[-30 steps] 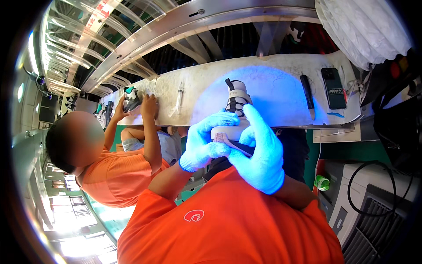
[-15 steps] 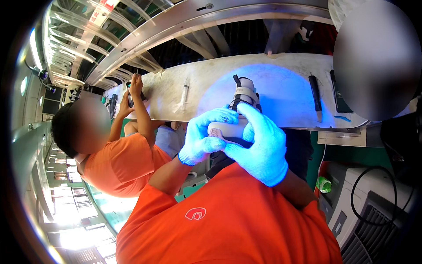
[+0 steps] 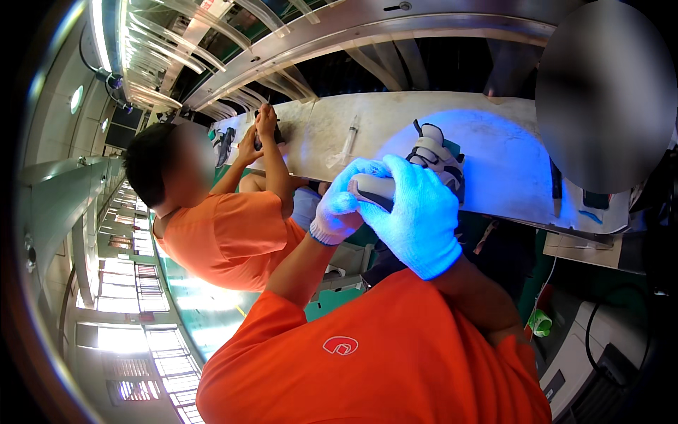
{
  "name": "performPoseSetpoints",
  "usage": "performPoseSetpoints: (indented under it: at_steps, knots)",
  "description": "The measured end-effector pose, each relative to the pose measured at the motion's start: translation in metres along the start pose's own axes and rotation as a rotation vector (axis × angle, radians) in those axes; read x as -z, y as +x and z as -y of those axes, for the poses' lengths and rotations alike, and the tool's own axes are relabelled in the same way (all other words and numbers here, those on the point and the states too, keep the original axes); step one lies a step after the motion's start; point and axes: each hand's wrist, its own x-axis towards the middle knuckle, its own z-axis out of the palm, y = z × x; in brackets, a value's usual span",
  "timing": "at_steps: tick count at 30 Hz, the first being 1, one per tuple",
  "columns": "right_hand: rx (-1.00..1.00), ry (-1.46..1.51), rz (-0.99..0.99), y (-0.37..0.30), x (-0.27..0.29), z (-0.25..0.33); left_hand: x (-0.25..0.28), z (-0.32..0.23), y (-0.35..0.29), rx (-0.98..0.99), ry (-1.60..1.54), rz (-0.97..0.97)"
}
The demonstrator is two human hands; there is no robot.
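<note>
Both my hands wear knitted gloves lit bright blue. Between them is a pale shoe [image 3: 373, 186] with a dark lower edge, held in front of my chest near the bench's front edge. My left hand [image 3: 342, 206] curls round its left end, thumb in front. My right hand [image 3: 418, 219] wraps the other side, fingers closed over the top and hiding much of it. Just beyond my right hand, a second shoe [image 3: 429, 157], grey-white with straps and black trim, stands on the bench [image 3: 503, 166] within the blue light.
A syringe [image 3: 349, 144] lies on the bench to the left. At far left, a person in orange [image 3: 236, 222] handles a dark shoe. A dark handled tool [image 3: 556, 180] and a small blue strip [image 3: 590, 217] lie at right. A metal rail [image 3: 339, 41] runs behind.
The scene has shifted right in the picture. My hands have closed further over the held shoe, so less of it shows. More of the bench shoe's side is visible.
</note>
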Motion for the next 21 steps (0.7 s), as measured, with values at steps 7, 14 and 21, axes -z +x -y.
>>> performPoseSetpoints:
  at_steps: [7, 14, 21]
  knots:
    - [-0.008, 0.01, 0.013, 0.001, 0.004, -0.003, -0.001, 0.006, 0.003, -0.046, 0.051, -0.087]
    - [-0.016, 0.026, 0.016, -0.003, 0.006, 0.001, 0.016, 0.002, 0.007, 0.043, 0.002, -0.041]
    - [0.012, 0.046, -0.047, -0.01, 0.007, 0.0, -0.006, -0.012, 0.007, 0.076, -0.156, 0.073]
